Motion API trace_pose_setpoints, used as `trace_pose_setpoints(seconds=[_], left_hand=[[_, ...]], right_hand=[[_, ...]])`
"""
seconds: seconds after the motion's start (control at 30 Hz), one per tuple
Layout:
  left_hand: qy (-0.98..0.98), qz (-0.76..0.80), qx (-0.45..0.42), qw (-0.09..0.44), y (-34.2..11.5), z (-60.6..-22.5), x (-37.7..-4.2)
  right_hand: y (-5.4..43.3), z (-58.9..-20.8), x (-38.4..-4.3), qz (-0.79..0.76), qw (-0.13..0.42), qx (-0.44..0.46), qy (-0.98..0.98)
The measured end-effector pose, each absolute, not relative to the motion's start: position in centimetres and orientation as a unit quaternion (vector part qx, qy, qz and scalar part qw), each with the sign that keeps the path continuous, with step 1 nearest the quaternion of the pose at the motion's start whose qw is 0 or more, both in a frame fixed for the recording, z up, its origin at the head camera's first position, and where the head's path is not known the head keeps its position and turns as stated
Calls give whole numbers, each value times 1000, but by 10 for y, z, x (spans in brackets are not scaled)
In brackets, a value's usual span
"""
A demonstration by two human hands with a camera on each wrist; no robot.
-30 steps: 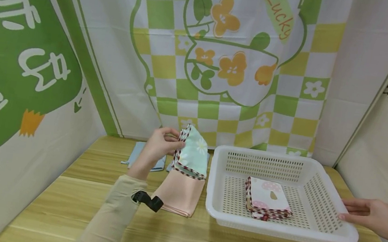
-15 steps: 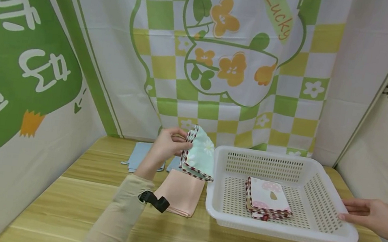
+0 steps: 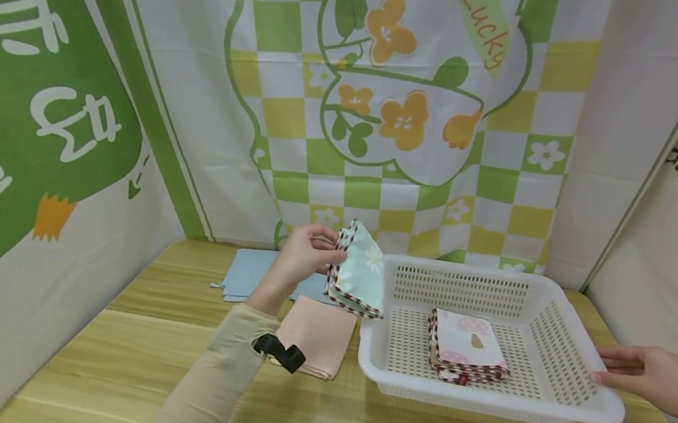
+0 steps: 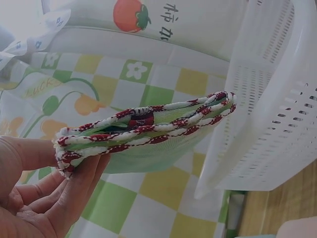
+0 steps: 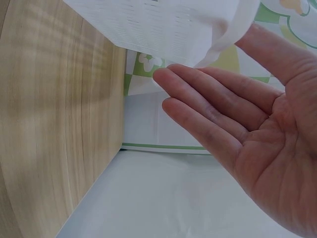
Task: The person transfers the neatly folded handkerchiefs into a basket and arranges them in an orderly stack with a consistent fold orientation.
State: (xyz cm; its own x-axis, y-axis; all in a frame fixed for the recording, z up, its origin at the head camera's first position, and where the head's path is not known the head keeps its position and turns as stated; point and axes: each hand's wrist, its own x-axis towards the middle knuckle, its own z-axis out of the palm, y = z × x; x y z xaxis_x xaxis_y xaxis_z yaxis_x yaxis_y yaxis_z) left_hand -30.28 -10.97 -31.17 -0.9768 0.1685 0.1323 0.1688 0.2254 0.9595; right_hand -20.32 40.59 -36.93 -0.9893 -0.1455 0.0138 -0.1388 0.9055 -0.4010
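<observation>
My left hand (image 3: 302, 257) pinches a folded pale-green cloth (image 3: 363, 272) with daisies and red-and-white stitched edges. It hangs above the table, its lower right corner overlapping the basket's left rim in the head view. Seen from the left wrist, thumb and fingers hold one end of the layered cloth (image 4: 148, 144). A white plastic basket (image 3: 482, 396) stands on the right, with a folded cloth (image 3: 469, 343) printed with pink mushrooms inside. At the basket's right rim, my right hand (image 3: 654, 378) has its thumb over the edge and its fingers extended outside, below the rim (image 5: 237, 34).
A folded peach cloth (image 3: 316, 337) lies left of the basket on the wooden table (image 3: 311, 422). Behind it are folded light-blue cloths (image 3: 243, 274), partly hidden by the left arm. A printed curtain (image 3: 410, 207) closes off the back, and fabric walls flank the table.
My left hand has carried the green cloth rightward, from over the peach cloth to the basket's left rim. More of the blue and peach cloths shows. The right hand and basket stay put.
</observation>
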Motion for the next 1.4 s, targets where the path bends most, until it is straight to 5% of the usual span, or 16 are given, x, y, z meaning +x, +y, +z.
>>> trace_pose_setpoints(seconds=[1.4], left_hand=[[-771, -621, -137, -40, -65, -318, -313]], right_hand=[[408, -370, -203, -223, 23, -69, 972]])
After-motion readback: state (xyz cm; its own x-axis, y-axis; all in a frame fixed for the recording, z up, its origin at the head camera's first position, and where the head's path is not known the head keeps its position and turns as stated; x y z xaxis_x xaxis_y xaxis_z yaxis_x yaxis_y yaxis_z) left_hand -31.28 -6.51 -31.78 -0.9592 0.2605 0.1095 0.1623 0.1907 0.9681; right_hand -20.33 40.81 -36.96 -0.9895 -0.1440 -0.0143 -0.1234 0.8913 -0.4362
